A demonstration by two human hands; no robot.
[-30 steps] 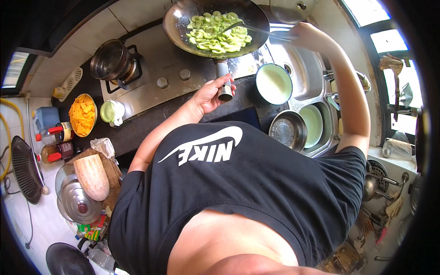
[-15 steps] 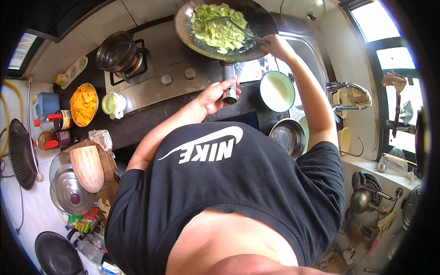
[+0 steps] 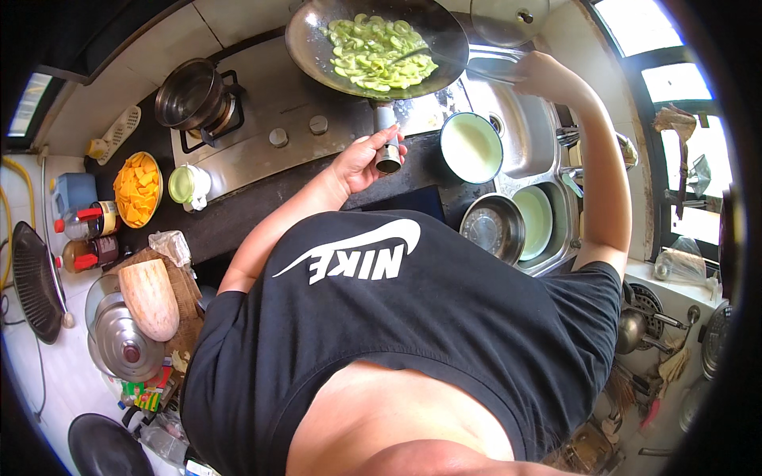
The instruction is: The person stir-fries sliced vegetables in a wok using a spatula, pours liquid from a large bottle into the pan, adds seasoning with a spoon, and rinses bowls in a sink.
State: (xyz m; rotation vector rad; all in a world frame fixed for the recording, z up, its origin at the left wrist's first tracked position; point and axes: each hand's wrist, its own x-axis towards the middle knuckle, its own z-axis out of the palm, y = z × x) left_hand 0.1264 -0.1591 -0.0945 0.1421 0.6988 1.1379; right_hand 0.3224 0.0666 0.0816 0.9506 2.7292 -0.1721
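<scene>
The wok [image 3: 377,47] of sliced green vegetables [image 3: 381,51] on the stove [image 3: 262,151] is being steadied by its handle [image 3: 386,143], clasped in the left hand [image 3: 361,159], while the spatula [image 3: 468,59], gripped in the right hand [image 3: 544,75], is best kept sweeping low.

The wok [image 3: 373,44] runs off the top edge, its far rim cut away. Part of its handle [image 3: 386,139] is hidden inside the left hand [image 3: 361,159]. The person's black shirt [image 3: 397,317] hides the counter's near edge.
</scene>
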